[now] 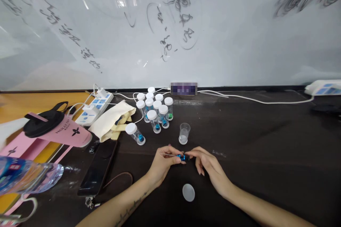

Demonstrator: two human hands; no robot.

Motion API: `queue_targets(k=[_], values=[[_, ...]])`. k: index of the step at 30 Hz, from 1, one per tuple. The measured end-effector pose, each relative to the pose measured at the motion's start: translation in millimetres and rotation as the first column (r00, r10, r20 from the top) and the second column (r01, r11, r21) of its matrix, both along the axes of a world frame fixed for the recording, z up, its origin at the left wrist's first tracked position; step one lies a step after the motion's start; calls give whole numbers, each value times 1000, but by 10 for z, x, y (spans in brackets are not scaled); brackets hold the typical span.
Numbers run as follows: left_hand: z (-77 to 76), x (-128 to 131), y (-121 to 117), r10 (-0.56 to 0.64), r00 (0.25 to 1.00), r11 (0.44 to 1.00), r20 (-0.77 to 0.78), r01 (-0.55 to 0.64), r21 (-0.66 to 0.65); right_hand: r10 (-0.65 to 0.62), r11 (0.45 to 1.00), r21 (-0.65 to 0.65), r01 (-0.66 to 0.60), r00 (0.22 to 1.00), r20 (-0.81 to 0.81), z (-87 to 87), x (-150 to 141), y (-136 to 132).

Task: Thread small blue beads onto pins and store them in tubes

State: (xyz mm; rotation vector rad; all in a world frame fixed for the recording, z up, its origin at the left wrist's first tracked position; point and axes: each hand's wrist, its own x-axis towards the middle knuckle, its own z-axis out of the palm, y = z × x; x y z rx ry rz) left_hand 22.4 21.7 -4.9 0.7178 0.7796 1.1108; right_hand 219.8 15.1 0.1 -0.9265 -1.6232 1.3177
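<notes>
In the middle of the dark table, my left hand (163, 163) pinches a small blue-and-black piece (182, 157) between thumb and forefinger. A thin pale string or stick lies along the same fingers. From the right, my right hand (207, 165) touches the piece's black end with an outstretched forefinger, its other visible fingers bent and apart from it. Just beyond the hands an uncapped clear vial (184, 134) stands upright. A round white lid (188, 192) lies flat on the near side. What exactly the piece is, I cannot make out.
Several white-capped vials (153, 122) holding blue or green pieces stand at the back left. Further left are a cloth pouch (112, 118), black phone (98, 168), power strip (93, 110), pink cup (66, 129) and plastic bottle (29, 173). A whiteboard (239, 35) rises behind.
</notes>
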Motion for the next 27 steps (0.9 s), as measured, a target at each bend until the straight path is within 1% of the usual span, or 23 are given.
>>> queue_targets(k=[10,17,27], values=[[5,1,-9,5,1000,1000,1,-5,5,9,1000,-8,-9,1000,-5,22,-1,-13],[-14,1,1,5,1000,1000,-1,-5,1,9,1000,-2,-9,1000,8,-6,5,-13],[19,5,-7,8,1000,1000,-10,-8,-20,2,1000,7,-2,1000,27,16,-8,-8]])
